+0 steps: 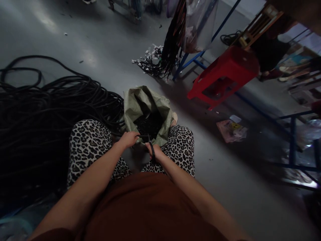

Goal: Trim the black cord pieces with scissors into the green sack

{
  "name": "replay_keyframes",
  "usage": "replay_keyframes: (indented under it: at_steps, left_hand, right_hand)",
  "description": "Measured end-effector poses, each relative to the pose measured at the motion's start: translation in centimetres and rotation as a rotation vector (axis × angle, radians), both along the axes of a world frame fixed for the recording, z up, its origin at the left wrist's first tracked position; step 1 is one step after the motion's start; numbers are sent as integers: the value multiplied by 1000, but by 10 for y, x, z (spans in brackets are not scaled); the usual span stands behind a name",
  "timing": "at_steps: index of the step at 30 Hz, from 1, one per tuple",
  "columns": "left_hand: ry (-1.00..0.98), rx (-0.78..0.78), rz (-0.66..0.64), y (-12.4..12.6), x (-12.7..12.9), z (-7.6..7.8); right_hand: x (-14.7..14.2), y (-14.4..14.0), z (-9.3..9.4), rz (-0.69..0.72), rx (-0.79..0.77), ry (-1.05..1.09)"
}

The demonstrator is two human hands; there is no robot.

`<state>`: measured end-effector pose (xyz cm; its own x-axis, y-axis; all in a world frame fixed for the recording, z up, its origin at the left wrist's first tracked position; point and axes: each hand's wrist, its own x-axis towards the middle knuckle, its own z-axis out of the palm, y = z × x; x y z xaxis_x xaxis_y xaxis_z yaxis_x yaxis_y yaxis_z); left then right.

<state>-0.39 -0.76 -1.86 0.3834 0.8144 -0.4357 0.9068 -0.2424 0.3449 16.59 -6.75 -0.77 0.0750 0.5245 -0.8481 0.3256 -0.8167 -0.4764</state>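
Observation:
My left hand [129, 139] is closed around a black cable [143, 136], whose end sticks out to the right over the sack's near rim. In my right hand [156, 152] is a pair of scissors [152, 150] with black handles, their blades pointing up at the cable's end. Whether the blades touch the cable I cannot tell. Between my knees stands a green woven sack [130, 110], its mouth wide and dark pieces inside. To the left, a large heap of black cable [82, 93] spreads over the floor and reaches the sack's side.
A red plastic stool [225, 73] stands at the right, near a blue metal frame [192, 60]. Beyond the sack hangs a bundle of black cables with white ends [168, 53]. A pink packet [232, 130] lies on the floor. Another person [269, 53] is at the upper right.

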Motion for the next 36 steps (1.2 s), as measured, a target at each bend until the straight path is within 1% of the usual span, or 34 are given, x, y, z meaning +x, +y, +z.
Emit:
replay_keyframes:
  at_steps: [5,9,13,18,21,23,28,32,36]
  left_hand:
    - [17,9,-18,0,-1,-2]
    - [33,17,7,1,-2,-2]
    - [27,21,14,1,-1,0]
    - [12,28,33,2,0,5]
    - [7,61,34,2,0,7]
    - [6,112,32,1,1,7]
    - [28,262,-51,-4,3,9]
    - [-5,313,-100,-7,5,7]
    - [12,363,-168,-8,4,3]
  right_hand:
    - [0,-1,3,6,8,10]
    - [1,-1,2,-45,5,15]
    - [3,-1,-2,-59,1,25]
    - [4,-2,-6,-106,-30,90]
    - [4,-2,-7,-111,-46,135]
    - [4,-2,-7,-125,-42,152]
    - [4,0,-7,-190,-42,103]
    - [3,2,-7,-224,-19,107]
    - [2,2,-5,-223,-11,125]
